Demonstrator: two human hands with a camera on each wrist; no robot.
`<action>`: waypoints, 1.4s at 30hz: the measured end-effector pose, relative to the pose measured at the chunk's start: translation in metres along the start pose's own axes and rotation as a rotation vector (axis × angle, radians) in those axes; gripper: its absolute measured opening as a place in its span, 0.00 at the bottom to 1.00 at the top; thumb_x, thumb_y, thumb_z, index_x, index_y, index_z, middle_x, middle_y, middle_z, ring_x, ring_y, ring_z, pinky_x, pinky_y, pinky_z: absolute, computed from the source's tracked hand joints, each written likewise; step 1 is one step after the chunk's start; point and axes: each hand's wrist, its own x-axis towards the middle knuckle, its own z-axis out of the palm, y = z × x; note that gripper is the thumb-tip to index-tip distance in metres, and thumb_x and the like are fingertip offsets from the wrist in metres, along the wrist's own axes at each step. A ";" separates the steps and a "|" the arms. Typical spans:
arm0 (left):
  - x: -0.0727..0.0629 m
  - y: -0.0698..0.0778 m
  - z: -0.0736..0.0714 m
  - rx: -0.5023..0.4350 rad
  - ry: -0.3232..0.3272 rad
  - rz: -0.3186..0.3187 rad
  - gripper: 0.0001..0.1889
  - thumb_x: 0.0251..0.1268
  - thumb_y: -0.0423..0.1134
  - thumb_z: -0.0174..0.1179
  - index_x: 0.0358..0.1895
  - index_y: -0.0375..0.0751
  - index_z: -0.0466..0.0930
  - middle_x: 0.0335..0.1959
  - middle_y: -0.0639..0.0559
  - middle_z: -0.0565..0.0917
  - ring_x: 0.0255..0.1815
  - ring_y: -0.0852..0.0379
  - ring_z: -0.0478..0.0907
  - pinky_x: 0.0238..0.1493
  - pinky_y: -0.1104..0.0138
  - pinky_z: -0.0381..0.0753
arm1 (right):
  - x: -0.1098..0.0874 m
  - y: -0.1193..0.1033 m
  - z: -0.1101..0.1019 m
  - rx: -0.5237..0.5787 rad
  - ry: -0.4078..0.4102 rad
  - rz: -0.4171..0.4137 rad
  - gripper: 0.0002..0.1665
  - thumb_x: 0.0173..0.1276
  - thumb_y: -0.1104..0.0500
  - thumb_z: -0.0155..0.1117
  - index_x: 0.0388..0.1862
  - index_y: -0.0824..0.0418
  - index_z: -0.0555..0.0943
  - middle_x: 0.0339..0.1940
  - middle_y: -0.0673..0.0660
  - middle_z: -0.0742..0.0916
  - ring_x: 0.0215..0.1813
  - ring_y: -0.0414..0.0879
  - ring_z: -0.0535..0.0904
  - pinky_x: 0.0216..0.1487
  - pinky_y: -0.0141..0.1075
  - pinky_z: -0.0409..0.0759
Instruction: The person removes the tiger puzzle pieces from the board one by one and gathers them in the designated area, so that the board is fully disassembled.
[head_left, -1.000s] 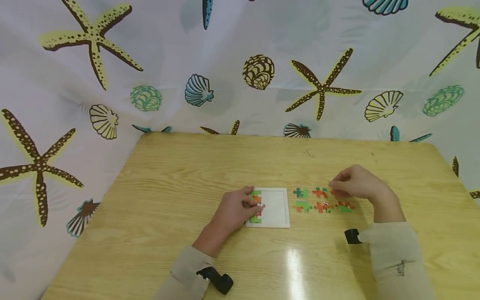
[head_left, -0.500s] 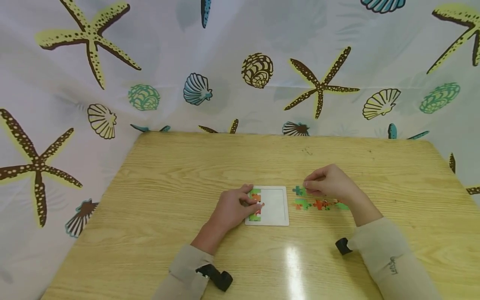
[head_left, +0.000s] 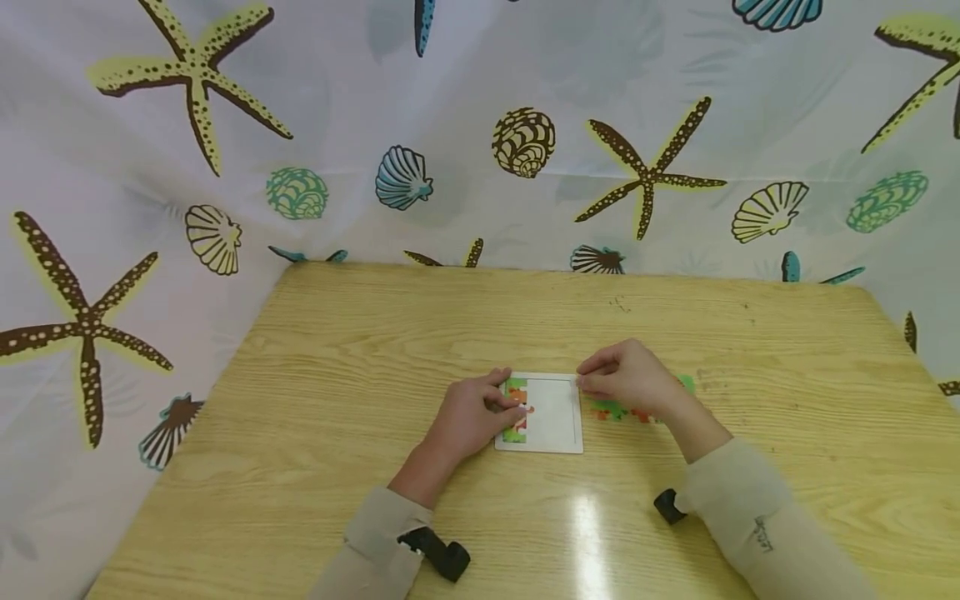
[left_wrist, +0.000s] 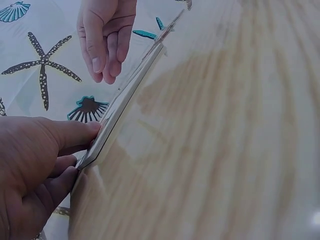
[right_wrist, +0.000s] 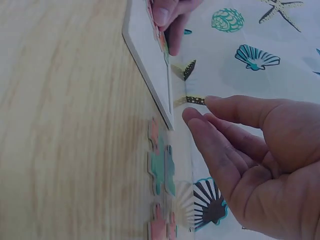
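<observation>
A white puzzle tray (head_left: 553,417) lies flat on the table. A strip of joined green, orange and red jigsaw pieces (head_left: 516,433) fills its left side. My left hand (head_left: 471,417) holds the tray's left edge, thumb over the strip and fingers at the edge, as the left wrist view also shows. My right hand (head_left: 628,379) hovers by the tray's upper right corner, above loose jigsaw pieces (head_left: 611,410) that it partly hides. In the right wrist view, the right thumb and fingers (right_wrist: 235,107) are slightly apart with nothing visible between them.
A green piece (head_left: 686,382) shows past the right wrist. The wooden table (head_left: 360,350) ends against a white curtain (head_left: 450,100) with starfish and shell prints. Dark wrist devices (head_left: 450,560) sit at both sleeves.
My right hand has moved left, from the far end of the loose pieces, over them, to the tray's upper right corner. My left hand stays on the tray.
</observation>
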 end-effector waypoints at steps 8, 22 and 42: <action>0.003 -0.004 0.002 0.025 0.002 0.010 0.07 0.58 0.40 0.73 0.29 0.40 0.91 0.68 0.44 0.77 0.73 0.46 0.70 0.68 0.54 0.75 | 0.006 -0.007 0.019 -0.052 0.015 -0.024 0.15 0.69 0.60 0.68 0.50 0.67 0.86 0.43 0.61 0.90 0.43 0.48 0.87 0.45 0.38 0.88; 0.001 -0.005 0.000 0.010 0.010 0.064 0.06 0.59 0.38 0.72 0.29 0.38 0.91 0.66 0.40 0.78 0.72 0.43 0.71 0.66 0.53 0.76 | 0.023 -0.023 0.046 -0.150 -0.030 -0.071 0.16 0.68 0.64 0.68 0.54 0.66 0.84 0.48 0.60 0.90 0.51 0.50 0.86 0.57 0.44 0.83; -0.001 -0.002 0.001 0.004 0.016 0.087 0.07 0.58 0.37 0.73 0.28 0.36 0.90 0.66 0.38 0.77 0.71 0.42 0.71 0.65 0.54 0.77 | 0.025 -0.032 0.060 -0.352 -0.008 -0.141 0.12 0.72 0.63 0.64 0.52 0.63 0.84 0.48 0.57 0.89 0.51 0.49 0.84 0.55 0.43 0.83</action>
